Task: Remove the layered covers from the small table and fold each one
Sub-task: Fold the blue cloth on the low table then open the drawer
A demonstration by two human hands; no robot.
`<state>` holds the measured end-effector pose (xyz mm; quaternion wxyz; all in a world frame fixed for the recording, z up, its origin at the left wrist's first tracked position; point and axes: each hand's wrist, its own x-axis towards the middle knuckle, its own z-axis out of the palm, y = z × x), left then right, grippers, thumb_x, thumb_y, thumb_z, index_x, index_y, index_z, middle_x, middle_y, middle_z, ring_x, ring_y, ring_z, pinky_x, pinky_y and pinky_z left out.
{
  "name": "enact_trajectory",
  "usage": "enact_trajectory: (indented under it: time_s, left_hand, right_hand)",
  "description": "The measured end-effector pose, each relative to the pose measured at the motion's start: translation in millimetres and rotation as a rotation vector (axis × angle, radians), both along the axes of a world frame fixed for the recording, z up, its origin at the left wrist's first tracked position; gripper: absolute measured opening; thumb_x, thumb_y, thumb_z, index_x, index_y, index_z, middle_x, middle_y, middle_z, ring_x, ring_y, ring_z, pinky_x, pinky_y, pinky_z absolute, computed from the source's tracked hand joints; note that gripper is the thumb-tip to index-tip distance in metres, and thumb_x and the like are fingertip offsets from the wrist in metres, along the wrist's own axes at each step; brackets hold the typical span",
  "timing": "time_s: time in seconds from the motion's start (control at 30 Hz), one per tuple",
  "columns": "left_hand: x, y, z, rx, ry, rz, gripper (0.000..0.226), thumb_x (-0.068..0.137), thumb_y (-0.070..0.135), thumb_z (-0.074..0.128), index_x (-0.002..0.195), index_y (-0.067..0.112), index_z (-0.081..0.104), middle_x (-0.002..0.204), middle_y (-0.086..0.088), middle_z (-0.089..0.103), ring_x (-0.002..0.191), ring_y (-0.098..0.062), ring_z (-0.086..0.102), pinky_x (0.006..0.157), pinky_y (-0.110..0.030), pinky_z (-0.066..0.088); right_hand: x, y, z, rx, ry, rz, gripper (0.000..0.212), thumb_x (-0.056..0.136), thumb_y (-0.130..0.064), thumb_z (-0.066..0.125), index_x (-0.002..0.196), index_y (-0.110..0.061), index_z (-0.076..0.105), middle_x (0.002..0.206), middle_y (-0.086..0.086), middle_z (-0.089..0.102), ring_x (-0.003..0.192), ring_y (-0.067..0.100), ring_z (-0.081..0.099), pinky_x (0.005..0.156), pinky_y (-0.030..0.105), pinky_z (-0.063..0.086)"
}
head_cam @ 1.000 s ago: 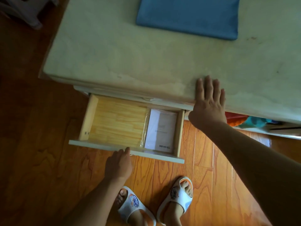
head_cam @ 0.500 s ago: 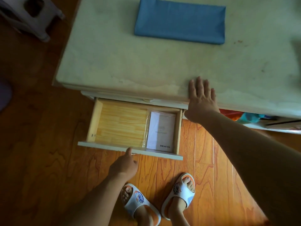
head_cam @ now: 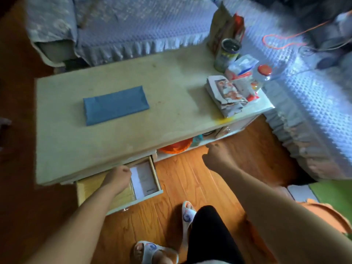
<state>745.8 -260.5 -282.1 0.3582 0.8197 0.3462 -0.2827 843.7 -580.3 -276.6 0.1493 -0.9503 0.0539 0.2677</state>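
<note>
We see a low pale bench [head_cam: 167,96] on a wooden floor [head_cam: 190,180]. A folded blue cover [head_cam: 115,105] lies flat on the left half of the bench top, well apart from the things at the far right end. It is by itself and no hand touches it.

Our left hand [head_cam: 119,179] reaches into the open drawer [head_cam: 152,176] under the front edge of the bench. Its grip looks curled, but the picture is blurry and we cannot tell if it holds anything. A white paper [head_cam: 143,179] lies in the drawer just beside this hand.

Our right hand [head_cam: 216,154] is in the air in front of the bench, near the open shelf under the top. It is dark and blurry, so we cannot tell how far its grip is open. It does not touch the bench.

At the far right end of the bench sit a folded newspaper [head_cam: 226,96], a can [head_cam: 227,54], a brown paper bag [head_cam: 223,29] and a plastic packet [head_cam: 242,66]. Something orange [head_cam: 177,146] sits on the shelf below. A couch with a blue bumpy cover [head_cam: 144,25] stands behind and beside the bench. We see white slippers [head_cam: 187,214] on our feet.
</note>
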Motion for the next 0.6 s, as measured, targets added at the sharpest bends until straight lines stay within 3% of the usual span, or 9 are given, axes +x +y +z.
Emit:
enact_trajectory:
  time_s: [0.07,0.2,0.33,0.4,0.47,0.53,0.6]
  left_hand:
    - [24,-32,21,-0.11,-0.097,0.054,0.022,0.099,0.017,0.052,0.079,0.015,0.062,0.084,-0.012,0.07,0.067,-0.027,0.064,0.064,-0.031,0.043]
    - [69,-102,41,-0.426,-0.119,0.17,0.013,0.104,0.017,0.052,0.1,0.013,0.064,0.084,-0.01,0.066,0.06,-0.019,0.06,0.057,-0.027,0.043]
    - [143,-167,38,-0.5,-0.199,0.285,0.011,0.104,0.015,0.052,0.103,0.009,0.061,0.081,-0.009,0.066,0.064,-0.02,0.059,0.052,-0.024,0.048]
    - [173,-199,34,-0.516,-0.199,0.382,0.011,0.103,0.013,0.052,0.101,0.009,0.062,0.078,-0.009,0.066,0.062,-0.021,0.059,0.05,-0.023,0.048]
    - [207,-236,16,-0.522,-0.167,0.489,0.011,0.102,0.012,0.053,0.103,0.009,0.064,0.078,-0.01,0.066,0.062,-0.022,0.06,0.056,-0.026,0.046]
    - [235,-271,-3,-0.502,-0.066,0.52,0.012,0.102,0.014,0.053,0.102,0.012,0.064,0.075,-0.008,0.067,0.059,-0.02,0.061,0.056,-0.026,0.044]
    - [261,-305,-19,-0.483,0.019,0.512,0.011,0.101,0.016,0.055,0.101,0.014,0.066,0.073,-0.004,0.068,0.057,-0.018,0.063,0.055,-0.024,0.045]
  right_hand:
    - [-2,-44,14,0.0,0.001,-0.101,0.05,0.089,-0.022,0.054,0.139,-0.018,0.052,0.137,0.011,0.053,0.123,0.03,0.054,0.094,0.035,0.048]
    - [8,-123,-4,-0.006,0.102,-0.243,0.048,0.092,-0.02,0.055,0.139,-0.014,0.052,0.14,0.012,0.052,0.125,0.03,0.053,0.098,0.034,0.046]
    - [72,-180,-34,0.007,0.131,-0.28,0.043,0.092,-0.018,0.055,0.134,-0.009,0.057,0.136,0.016,0.057,0.125,0.032,0.053,0.095,0.031,0.045]
    - [111,-200,-48,0.072,0.169,-0.314,0.041,0.091,-0.018,0.056,0.13,-0.008,0.061,0.13,0.014,0.061,0.12,0.031,0.058,0.085,0.026,0.045]
    - [165,-222,-63,0.15,0.209,-0.325,0.029,0.088,-0.017,0.054,0.11,-0.004,0.069,0.106,0.012,0.069,0.101,0.03,0.065,0.074,0.026,0.047]
    - [213,-239,-69,0.261,0.248,-0.433,0.02,0.088,-0.013,0.052,0.085,-0.002,0.069,0.077,0.009,0.064,0.072,0.027,0.062,0.064,0.029,0.046]
    - [255,-251,-72,0.344,0.276,-0.557,0.021,0.091,-0.016,0.053,0.074,-0.008,0.064,0.069,0.008,0.059,0.059,0.021,0.053,0.06,0.03,0.043]
